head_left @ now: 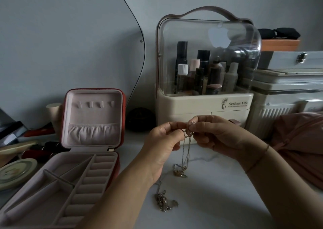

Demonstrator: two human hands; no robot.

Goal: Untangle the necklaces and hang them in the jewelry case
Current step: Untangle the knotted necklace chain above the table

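Both the left hand (162, 141) and right hand (215, 134) pinch a dangling necklace chain (186, 152) beside the open jewelry case (92, 96).

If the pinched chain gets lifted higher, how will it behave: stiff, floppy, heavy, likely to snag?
Probably floppy: the chain hangs limp below the left hand and right hand that pinch it. Likely light, since a pinch alone carries it. It may snag: its lower end meets a pendant cluster on the table.
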